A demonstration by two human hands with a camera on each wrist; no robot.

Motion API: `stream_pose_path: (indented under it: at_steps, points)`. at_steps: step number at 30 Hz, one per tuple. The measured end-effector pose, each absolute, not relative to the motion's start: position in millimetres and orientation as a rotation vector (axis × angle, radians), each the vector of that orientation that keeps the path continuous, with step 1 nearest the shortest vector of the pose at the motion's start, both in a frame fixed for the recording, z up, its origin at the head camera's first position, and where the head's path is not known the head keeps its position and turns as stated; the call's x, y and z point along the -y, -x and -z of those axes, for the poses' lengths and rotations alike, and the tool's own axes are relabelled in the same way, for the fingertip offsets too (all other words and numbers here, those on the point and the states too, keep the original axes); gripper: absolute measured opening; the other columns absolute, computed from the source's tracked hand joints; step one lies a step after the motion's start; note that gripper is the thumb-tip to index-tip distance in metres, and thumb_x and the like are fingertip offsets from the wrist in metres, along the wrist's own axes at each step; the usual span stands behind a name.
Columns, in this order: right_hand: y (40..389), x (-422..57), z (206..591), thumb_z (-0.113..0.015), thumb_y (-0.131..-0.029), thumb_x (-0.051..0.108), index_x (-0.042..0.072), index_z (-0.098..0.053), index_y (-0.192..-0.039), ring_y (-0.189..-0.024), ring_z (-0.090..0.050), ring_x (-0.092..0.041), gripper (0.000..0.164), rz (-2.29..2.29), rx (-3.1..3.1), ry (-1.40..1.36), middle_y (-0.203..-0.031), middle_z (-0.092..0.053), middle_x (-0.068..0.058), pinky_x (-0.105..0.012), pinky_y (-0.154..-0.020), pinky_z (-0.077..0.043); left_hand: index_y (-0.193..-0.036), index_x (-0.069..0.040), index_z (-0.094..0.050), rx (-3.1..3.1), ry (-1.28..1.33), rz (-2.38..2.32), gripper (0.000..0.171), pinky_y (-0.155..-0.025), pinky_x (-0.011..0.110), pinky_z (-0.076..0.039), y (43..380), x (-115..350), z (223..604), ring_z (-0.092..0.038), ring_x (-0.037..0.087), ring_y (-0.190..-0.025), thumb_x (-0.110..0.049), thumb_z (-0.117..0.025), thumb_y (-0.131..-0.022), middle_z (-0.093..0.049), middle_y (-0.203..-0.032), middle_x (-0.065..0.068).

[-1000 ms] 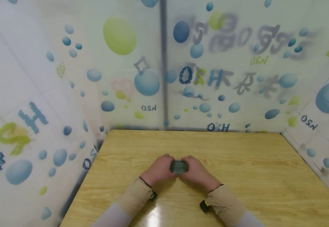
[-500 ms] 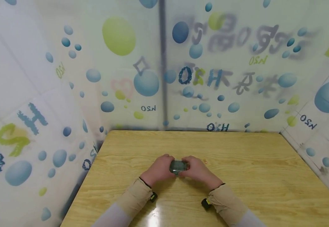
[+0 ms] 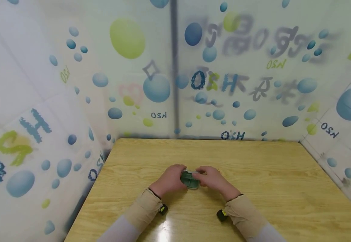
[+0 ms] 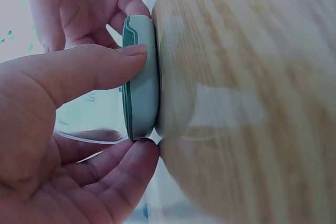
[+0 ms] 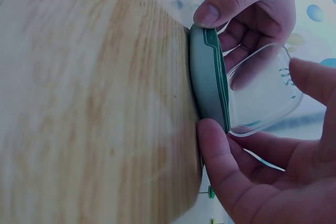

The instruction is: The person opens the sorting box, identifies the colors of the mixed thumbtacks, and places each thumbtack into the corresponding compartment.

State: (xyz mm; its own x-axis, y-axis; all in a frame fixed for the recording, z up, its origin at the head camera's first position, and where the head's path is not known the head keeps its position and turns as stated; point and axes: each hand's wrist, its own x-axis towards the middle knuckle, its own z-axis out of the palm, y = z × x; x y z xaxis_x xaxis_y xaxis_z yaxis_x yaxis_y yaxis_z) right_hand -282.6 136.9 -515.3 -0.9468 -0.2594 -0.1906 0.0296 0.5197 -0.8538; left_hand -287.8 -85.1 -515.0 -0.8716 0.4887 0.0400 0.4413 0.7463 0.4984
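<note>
A small green pill box (image 3: 189, 182) with dividers inside stands on the table between both hands, its clear lid (image 5: 262, 90) raised. My left hand (image 3: 171, 178) holds the box by one end. In the left wrist view its thumb (image 4: 105, 69) presses the pale green side wall, with fingertips (image 4: 144, 153) at the near end. My right hand (image 3: 213, 178) is at the opposite end. In the right wrist view its index finger (image 5: 215, 140) touches the box end while the thumb (image 5: 315, 80) is at the edge of the lid.
The wooden table (image 3: 272, 181) extends around the hands. A tiny orange item (image 3: 219, 171) on it is mostly hidden behind my right hand. A bubble-patterned wall covering (image 3: 151, 114) stands along the back and sides. Each wrist wears a small black device (image 3: 222, 215).
The clear lid was down over the pill box and has swung up toward the back, exposing the green compartments. My right hand has shifted slightly right; my left hand has stayed in place.
</note>
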Motion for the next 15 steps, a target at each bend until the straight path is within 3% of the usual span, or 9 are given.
stream_pose_path:
  at_steps: [4,8,15]
  points:
    - [283.5,-135.1,515.3,-0.063,-0.108,0.034,0.0,-0.071,-0.131,-0.091,-0.075,-0.02,0.042,1.459,-2.441,0.128,-0.12,-0.072,-0.016,-0.038,-0.079,-0.065,-0.142,-0.001,-0.061,-2.815,-0.74,-0.846,0.082,-0.092,0.037,-0.058,289.8,85.3,514.8,-0.07,0.023,-0.103,-0.021,-0.098,-0.072,-0.073,-0.118,0.012]
    - [285.1,-134.2,516.9,-0.057,-0.11,0.037,0.0,-0.072,-0.127,-0.086,-0.072,-0.018,0.043,1.497,-2.427,0.043,-0.105,-0.073,-0.013,-0.035,-0.076,-0.064,-0.144,-0.001,-0.058,-2.786,-0.713,-0.887,0.085,-0.087,0.034,-0.058,291.7,85.6,515.7,-0.069,0.016,-0.094,-0.018,-0.098,-0.071,-0.075,-0.108,0.006]
    - [287.9,-134.2,517.0,-0.05,-0.113,0.039,-0.006,-0.07,-0.122,-0.08,-0.07,-0.017,0.05,1.592,-2.369,-0.092,-0.108,-0.073,-0.017,-0.031,-0.07,-0.064,-0.14,0.003,-0.06,-2.81,-0.7,-0.894,0.079,-0.083,0.032,-0.058,290.8,86.3,514.4,-0.068,0.014,-0.089,-0.016,-0.094,-0.071,-0.076,-0.103,0.005]
